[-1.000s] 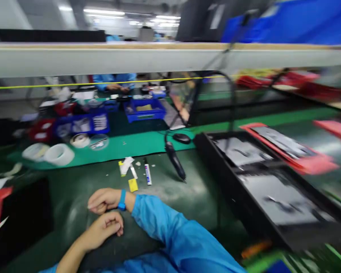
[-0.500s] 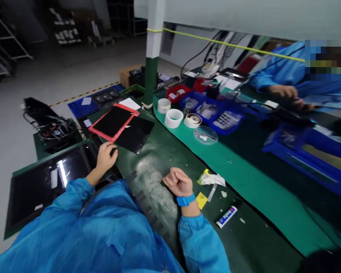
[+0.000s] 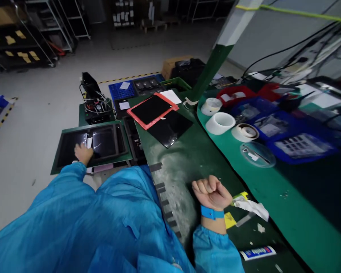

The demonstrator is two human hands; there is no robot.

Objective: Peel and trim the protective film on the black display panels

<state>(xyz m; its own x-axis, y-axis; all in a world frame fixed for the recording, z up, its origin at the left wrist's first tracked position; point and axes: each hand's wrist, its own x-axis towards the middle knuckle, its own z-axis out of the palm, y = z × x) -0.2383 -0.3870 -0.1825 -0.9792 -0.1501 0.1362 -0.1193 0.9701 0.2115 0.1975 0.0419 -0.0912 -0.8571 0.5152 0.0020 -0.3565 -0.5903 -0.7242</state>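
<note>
Left hand (image 3: 83, 153) is sitting part-curled by white strip (image 3: 89, 142) at dark panel (image 3: 104, 144), can't tell if gripping; right hand (image 3: 212, 192) is making loose fist over bench (image 3: 170, 167).

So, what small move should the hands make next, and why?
Perhaps the left hand should close on the dark panel: it is stretched over that panel's near side, by the white strip, while the right hand is curled, nothing visible in it.

Workshop, green workbench (image 3: 174, 159), blue parts bins (image 3: 294, 125), storage racks (image 3: 49, 29)
</note>
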